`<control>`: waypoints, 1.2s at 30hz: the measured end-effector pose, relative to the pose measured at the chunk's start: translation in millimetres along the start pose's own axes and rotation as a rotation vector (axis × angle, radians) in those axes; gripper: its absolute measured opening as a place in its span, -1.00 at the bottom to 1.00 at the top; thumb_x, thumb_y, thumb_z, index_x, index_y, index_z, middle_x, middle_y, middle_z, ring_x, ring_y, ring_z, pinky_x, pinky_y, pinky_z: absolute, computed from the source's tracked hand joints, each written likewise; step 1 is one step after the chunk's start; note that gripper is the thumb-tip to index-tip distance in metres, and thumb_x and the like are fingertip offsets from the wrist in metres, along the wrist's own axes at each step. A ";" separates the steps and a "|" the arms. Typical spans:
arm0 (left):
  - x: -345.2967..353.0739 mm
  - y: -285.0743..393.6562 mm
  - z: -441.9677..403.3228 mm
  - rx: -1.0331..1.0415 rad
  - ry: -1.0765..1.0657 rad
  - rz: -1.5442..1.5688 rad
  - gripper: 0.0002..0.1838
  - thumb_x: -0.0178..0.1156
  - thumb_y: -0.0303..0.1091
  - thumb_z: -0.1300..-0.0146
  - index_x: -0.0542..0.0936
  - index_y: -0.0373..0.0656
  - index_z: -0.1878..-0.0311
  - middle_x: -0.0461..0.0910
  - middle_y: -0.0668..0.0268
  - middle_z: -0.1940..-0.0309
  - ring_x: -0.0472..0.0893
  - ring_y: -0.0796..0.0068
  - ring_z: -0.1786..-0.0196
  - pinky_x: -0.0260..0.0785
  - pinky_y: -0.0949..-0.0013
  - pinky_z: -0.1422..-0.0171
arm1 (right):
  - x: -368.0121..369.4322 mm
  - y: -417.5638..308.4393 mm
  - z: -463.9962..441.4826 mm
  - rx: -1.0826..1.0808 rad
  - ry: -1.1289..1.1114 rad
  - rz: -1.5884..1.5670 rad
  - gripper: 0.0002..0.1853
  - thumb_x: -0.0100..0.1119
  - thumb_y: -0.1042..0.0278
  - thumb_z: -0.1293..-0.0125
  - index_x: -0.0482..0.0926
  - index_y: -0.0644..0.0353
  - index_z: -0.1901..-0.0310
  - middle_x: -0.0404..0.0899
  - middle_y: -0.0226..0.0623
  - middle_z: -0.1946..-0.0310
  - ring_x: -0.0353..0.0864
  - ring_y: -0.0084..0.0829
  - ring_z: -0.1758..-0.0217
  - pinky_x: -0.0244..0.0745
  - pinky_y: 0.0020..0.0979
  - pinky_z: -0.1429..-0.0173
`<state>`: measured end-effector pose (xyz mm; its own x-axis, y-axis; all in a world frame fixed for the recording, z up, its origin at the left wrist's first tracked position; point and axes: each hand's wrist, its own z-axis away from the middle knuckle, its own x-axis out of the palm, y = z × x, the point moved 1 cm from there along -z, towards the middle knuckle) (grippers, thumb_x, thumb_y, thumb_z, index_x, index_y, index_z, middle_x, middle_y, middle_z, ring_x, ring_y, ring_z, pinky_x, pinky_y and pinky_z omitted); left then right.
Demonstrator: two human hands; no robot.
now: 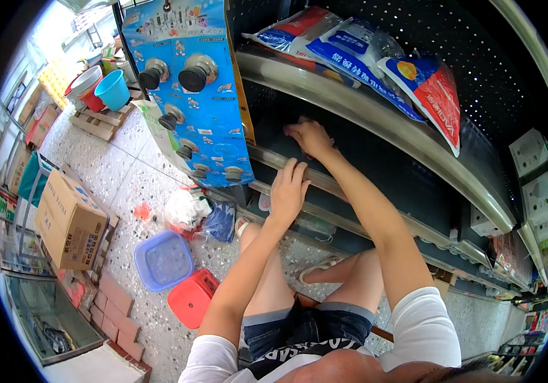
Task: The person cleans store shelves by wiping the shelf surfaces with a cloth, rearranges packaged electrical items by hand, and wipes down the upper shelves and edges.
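Note:
My right hand (311, 137) reaches into a dark shelf (376, 175) at its left end. Its fingers are curled down near the shelf surface, and whatever they may hold is hidden under them. Lower down, my left hand (289, 188) lies with its fingers stretched out over the metal front edge of that shelf. Just left of both hands hangs a blue display card (188, 96) with several round metal and black knobs fixed to it. Plastic packs in blue, white and red (363, 60) lie on the shelf above.
On the floor are a purple basin (163, 260), a red plastic stool (192, 297) and a bundle of white bags (186, 209). A large cardboard box (69, 220) stands at the left, with coloured buckets (113, 89) behind. White boxes (542, 185) fill shelving at the right.

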<state>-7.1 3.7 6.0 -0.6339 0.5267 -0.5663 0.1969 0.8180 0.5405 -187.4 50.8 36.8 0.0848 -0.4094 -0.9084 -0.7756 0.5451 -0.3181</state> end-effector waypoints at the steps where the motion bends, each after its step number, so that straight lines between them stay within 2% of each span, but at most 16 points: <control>1: 0.6 -0.1 0.3 0.003 0.003 0.000 -0.49 0.38 -0.41 -0.10 0.48 -0.16 -0.14 0.42 0.12 -0.16 0.52 0.03 -0.06 0.46 0.15 -0.09 | -2.1 0.1 5.5 -0.013 0.007 -0.013 -0.77 0.19 0.39 -0.27 0.73 -0.05 0.07 0.59 -0.09 0.18 0.63 -0.02 0.11 0.54 -0.08 0.03; 3: 0.6 0.3 0.2 0.009 0.008 -0.002 -0.49 0.38 -0.41 -0.10 0.47 -0.16 -0.14 0.42 0.11 -0.16 0.52 0.02 -0.08 0.46 0.16 -0.09 | -5.2 0.1 15.5 -0.038 0.018 -0.040 -0.74 0.26 0.36 -0.25 0.73 -0.07 0.04 0.61 -0.18 0.23 0.65 -0.06 0.16 0.54 -0.14 0.05; 9: 0.7 0.2 0.3 0.003 -0.002 0.009 -0.49 0.36 -0.42 -0.12 0.46 -0.15 -0.16 0.42 0.09 -0.16 0.51 0.00 -0.10 0.46 0.14 -0.11 | -17.6 -0.5 36.1 -0.146 -0.064 -0.181 -0.71 0.29 0.42 -0.21 0.73 0.03 0.02 0.61 -0.22 0.26 0.64 -0.16 0.17 0.53 -0.25 0.07; 12: 0.7 -1.5 -0.2 0.005 0.001 0.020 -0.49 0.36 -0.41 -0.11 0.47 -0.14 -0.16 0.42 0.10 -0.16 0.51 0.01 -0.07 0.45 0.14 -0.10 | -27.8 -7.0 43.8 -0.196 -0.127 -0.227 -0.73 0.28 0.42 -0.22 0.74 -0.02 0.04 0.58 -0.17 0.26 0.61 -0.11 0.20 0.50 -0.16 0.10; 17: 1.8 -3.8 0.1 0.016 0.029 0.028 -0.49 0.36 -0.41 -0.08 0.48 -0.13 -0.15 0.43 0.15 -0.17 0.53 0.05 0.01 0.44 0.14 -0.08 | -28.0 -9.3 33.3 -0.245 -0.170 -0.286 -0.74 0.30 0.40 -0.20 0.74 0.06 0.06 0.59 -0.16 0.28 0.61 -0.12 0.21 0.49 -0.17 0.13; 20: 5.8 -6.6 2.5 -0.013 -0.003 0.029 -0.50 0.38 -0.40 -0.12 0.48 -0.13 -0.15 0.43 0.10 -0.16 0.50 0.02 -0.12 0.45 0.13 -0.12 | -21.7 -17.7 24.1 -0.270 -0.158 -0.275 -0.76 0.31 0.39 -0.19 0.75 0.07 0.08 0.59 -0.17 0.30 0.61 -0.11 0.21 0.49 -0.16 0.14; 25: 4.1 -6.9 0.6 -0.001 -0.001 0.066 -0.49 0.38 -0.43 -0.10 0.49 -0.16 -0.15 0.43 0.12 -0.16 0.51 0.03 -0.11 0.44 0.14 -0.12 | -4.8 -30.6 1.3 -0.289 -0.157 -0.271 -0.78 0.30 0.36 -0.20 0.75 0.04 0.11 0.59 -0.17 0.29 0.61 -0.09 0.20 0.49 -0.14 0.15; 31: 3.9 -7.7 0.9 -0.002 -0.002 0.059 -0.51 0.38 -0.44 -0.11 0.50 -0.17 -0.13 0.44 0.11 -0.15 0.52 0.02 -0.09 0.45 0.14 -0.10 | 14.5 -33.7 -16.3 -0.220 -0.039 -0.151 -0.83 0.25 0.29 -0.25 0.77 -0.03 0.16 0.62 -0.21 0.31 0.64 -0.12 0.22 0.53 -0.18 0.14; 34: 4.9 -9.1 1.1 0.003 -0.007 0.043 -0.51 0.38 -0.43 -0.11 0.50 -0.17 -0.13 0.44 0.10 -0.15 0.53 0.02 -0.07 0.46 0.15 -0.08 | 26.1 -28.9 -26.5 -0.088 -0.052 -0.163 -0.85 0.24 0.31 -0.26 0.76 -0.05 0.18 0.65 -0.22 0.29 0.67 -0.11 0.21 0.55 -0.17 0.12; 36: 5.4 -9.4 0.7 0.001 -0.011 0.042 -0.51 0.38 -0.42 -0.11 0.50 -0.17 -0.13 0.44 0.10 -0.15 0.53 0.02 -0.04 0.46 0.16 -0.06 | 43.2 -12.2 -36.0 -0.052 -0.051 -0.134 -0.84 0.23 0.26 -0.27 0.75 0.04 0.22 0.64 -0.10 0.25 0.63 -0.04 0.12 0.55 -0.10 0.07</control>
<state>-11.8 -1.1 -2.6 -0.6172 0.5631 -0.5495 0.2239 0.7953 0.5634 -196.8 0.1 11.2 0.2206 -0.4376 -0.8717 -0.7862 0.4491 -0.4244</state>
